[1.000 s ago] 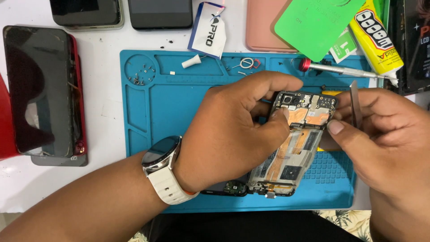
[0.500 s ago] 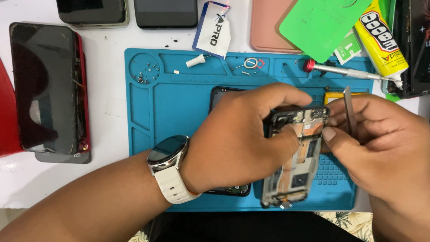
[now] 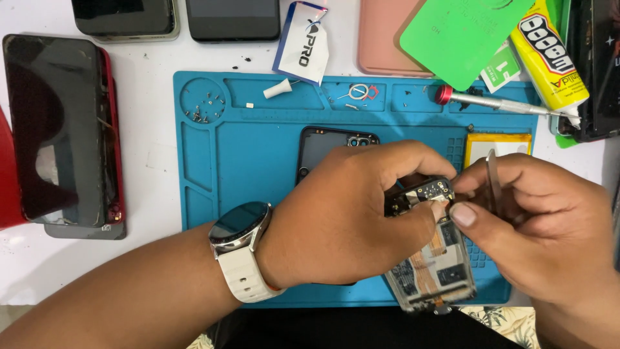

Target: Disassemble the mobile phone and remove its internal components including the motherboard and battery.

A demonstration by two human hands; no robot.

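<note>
My left hand grips the top of an opened phone body, its circuit board and copper flex strips facing up, tilted above the blue repair mat. My right hand holds thin metal tweezers upright between its fingers, and its thumb presses on the phone's upper board. A black back cover with a camera hole lies on the mat, partly hidden under my left hand. A white-strapped watch is on my left wrist.
A red-handled screwdriver and yellow battery lie at the mat's right. Small screws sit in a round tray. A cracked phone rests left; other phones, a green card and a glue tube line the back.
Both hands lifted the phone body off the back cover and drew it toward me and to the right. The back cover now shows on the mat.
</note>
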